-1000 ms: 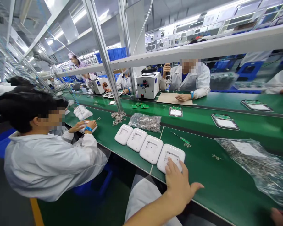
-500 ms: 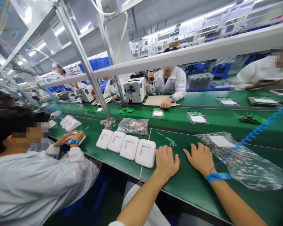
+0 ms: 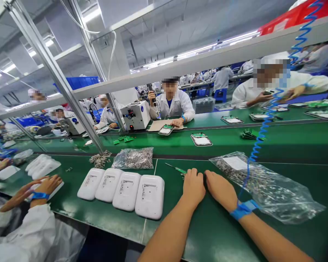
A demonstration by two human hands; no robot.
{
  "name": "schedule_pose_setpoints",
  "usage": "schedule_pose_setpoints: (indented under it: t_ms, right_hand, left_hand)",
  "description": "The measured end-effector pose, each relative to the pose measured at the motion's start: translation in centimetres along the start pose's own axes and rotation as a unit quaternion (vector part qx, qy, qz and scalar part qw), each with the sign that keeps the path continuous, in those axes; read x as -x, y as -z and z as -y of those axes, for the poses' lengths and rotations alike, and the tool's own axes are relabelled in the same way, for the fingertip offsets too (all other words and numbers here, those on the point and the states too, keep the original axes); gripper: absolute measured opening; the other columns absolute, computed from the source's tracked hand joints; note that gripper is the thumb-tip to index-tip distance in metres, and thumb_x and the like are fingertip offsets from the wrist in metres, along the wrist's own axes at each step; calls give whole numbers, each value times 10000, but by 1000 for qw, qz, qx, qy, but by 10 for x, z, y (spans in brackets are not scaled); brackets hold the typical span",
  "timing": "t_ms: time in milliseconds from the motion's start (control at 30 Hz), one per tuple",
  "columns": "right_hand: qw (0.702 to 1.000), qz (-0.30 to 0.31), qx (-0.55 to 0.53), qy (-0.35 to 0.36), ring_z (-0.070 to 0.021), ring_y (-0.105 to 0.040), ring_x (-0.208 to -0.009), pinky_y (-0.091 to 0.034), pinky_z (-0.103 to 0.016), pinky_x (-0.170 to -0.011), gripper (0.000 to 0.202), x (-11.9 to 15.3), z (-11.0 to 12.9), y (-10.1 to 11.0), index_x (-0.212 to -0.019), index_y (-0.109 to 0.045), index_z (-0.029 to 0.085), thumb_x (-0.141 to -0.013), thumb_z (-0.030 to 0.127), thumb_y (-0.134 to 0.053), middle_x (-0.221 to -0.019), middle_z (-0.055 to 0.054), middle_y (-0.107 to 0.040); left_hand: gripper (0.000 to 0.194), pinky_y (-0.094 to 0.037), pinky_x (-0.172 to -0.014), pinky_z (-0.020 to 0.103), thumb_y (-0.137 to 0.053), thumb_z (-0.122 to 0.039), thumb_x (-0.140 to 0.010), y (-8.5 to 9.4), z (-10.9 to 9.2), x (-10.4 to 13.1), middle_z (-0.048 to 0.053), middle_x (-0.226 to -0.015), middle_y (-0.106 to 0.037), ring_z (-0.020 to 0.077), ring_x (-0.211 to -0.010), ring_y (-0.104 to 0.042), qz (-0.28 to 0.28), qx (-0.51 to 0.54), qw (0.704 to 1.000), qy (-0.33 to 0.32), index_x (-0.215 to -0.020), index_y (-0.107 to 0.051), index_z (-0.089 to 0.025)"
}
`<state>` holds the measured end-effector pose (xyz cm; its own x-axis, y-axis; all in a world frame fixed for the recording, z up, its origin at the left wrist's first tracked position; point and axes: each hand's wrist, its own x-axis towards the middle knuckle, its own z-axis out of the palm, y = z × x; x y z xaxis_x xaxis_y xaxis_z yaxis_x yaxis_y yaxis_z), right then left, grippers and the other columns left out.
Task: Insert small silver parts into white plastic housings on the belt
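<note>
My left hand (image 3: pixel 194 185) rests over the green bench top with its fingers curled down. Beside its fingertips lies a slim pointed tool (image 3: pixel 176 168) with a green handle and thin metal shaft, and a few small metal parts (image 3: pixel 183 175) show there. My right hand (image 3: pixel 220 188), a blue strap around its wrist, is close beside the left with fingers bent and drawn together. Whatever the fingertips of either hand hold, if anything, is hidden. Left of my hands, several white plastic housings (image 3: pixel 149 196) overlap in a row.
A clear bag (image 3: pixel 273 185) of small metal parts lies right of my hands; another bag (image 3: pixel 133 158) and a loose pile (image 3: pixel 98 160) lie behind the housings. A blue coiled cord (image 3: pixel 258 140) hangs at right. Co-workers' hands (image 3: pixel 47 183) work at left and across the line.
My two hands have come together near the green-handled tool, and their fingers are now bent closer. The view has turned right. A panel opposite has moved along.
</note>
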<state>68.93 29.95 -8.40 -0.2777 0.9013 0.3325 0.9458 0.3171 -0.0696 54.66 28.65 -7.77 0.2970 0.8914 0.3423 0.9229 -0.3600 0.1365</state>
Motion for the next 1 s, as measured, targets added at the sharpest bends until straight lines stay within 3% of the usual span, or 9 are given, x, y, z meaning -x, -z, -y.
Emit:
schedule_pose_setpoints:
  t_ms: [133,333,533,633,800,1000]
  right_hand:
    - [998,57,-25,-28,-235,-699,-753,-299,-297,-552,175,-11,2,14,-1052,-624,204,-1033,222,-451,-939,-69,-728]
    - [982,-35,-173,-72,-238,-690,-664,-410,-318,-623,290,-11,-19,2,-1142,-651,204,-991,312,-429,-760,-47,-726]
    - [972,-32,-218,-86,-246,-651,-612,-385,-323,-591,353,-6,-21,3,-1005,-660,210,-955,446,-402,-676,-47,-687]
    - [966,-60,-228,-104,-257,-655,-633,-384,-330,-601,386,-7,-22,8,-946,-661,215,-935,508,-410,-690,-61,-688]
    - [934,-150,-271,-178,-269,-645,-662,-423,-359,-657,431,-10,-34,9,-880,-653,211,-866,581,-433,-671,-76,-663]
    - [923,-143,-289,-207,-277,-645,-706,-447,-385,-702,403,-14,-41,2,-862,-631,214,-791,577,-472,-735,-95,-689]
  left_hand:
    - [155,-518,-862,359,-501,-193,-946,8,-2,2,92,-1094,-607,223,-1001,-576,4,14,1000,-18,-1033,-629,-176]
    - [199,-533,-819,344,-528,-319,-963,11,-6,4,56,-1058,-632,208,-986,-615,10,34,998,-60,-1071,-628,-185]
    - [245,-523,-803,371,-542,-342,-944,11,-8,3,77,-1053,-651,232,-985,-625,21,50,995,-88,-1083,-630,-159]
    - [278,-517,-808,387,-552,-391,-940,16,-11,4,73,-1045,-649,237,-983,-618,14,49,993,-105,-1073,-624,-158]
    - [510,-519,-831,390,-592,-592,-918,21,-16,7,76,-1193,-630,253,-1044,-581,22,35,978,-203,-1216,-616,-179]
    - [333,-520,-817,336,-452,-368,-1043,10,-14,3,61,-1194,-631,187,-978,-610,71,31,962,-262,-1173,-718,-217]
